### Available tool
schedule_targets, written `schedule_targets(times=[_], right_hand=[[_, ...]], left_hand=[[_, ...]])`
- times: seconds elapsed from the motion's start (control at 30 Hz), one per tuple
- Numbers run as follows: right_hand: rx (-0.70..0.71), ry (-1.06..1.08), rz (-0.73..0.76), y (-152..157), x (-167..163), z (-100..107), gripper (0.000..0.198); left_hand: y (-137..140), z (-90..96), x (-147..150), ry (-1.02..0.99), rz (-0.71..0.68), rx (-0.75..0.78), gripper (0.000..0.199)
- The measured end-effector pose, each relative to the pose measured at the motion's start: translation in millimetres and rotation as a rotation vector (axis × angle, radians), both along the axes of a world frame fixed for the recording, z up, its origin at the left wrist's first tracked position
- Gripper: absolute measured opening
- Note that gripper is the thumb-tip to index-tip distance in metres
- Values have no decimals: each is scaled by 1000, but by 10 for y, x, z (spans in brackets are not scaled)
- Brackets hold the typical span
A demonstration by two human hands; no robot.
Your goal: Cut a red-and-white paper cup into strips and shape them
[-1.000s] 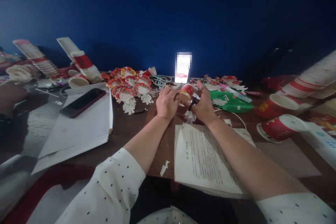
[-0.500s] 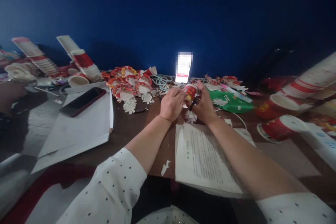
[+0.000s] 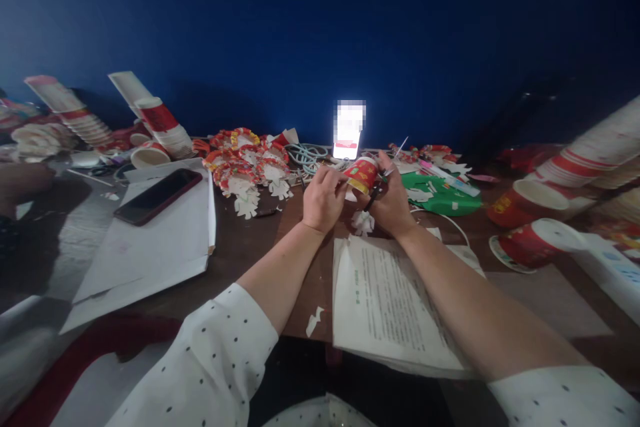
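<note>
The red paper cup (image 3: 363, 175) is tilted at 2 o'clock from the left hand (image 3: 324, 199), whose fingers pinch its near-left side. At 4 o'clock from the cup, the right hand (image 3: 393, 201) grips a black-handled tool (image 3: 373, 197), probably scissors. Best steady the cup lightly, uncrushed, left fingertips clear of any blade.

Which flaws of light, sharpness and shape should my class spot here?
Head view, centre: the phone screen glares white against a dim wall, and the held red cup has indistinct markings; head view, right edge: the stacked cups look stretched and blurred; head view, foreground: the printed page is too soft to read.
</note>
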State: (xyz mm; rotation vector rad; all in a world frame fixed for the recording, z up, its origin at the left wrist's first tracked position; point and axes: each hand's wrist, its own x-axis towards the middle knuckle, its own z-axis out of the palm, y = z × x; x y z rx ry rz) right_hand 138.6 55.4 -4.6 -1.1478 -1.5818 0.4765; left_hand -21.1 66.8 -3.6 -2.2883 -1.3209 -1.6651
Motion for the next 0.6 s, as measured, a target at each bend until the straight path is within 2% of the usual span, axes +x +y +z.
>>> schedule_targets(times=[0.13,0.27,0.4,0.6], right_hand=[[90,-39,-25,11,18,-24,94],[185,-130,-71,-6,31,8,90],[187,-157,-55,-7,34,12,93],[170,-169,-55,5,25,-34,100]], left_hand=[[21,-17,-5,-5,15,16,10],[25,-22,-11,29,27,-25,24],[22,-24,-14,42,-2,-62,28],[52,-35,-21,-72,38,-82,30]])
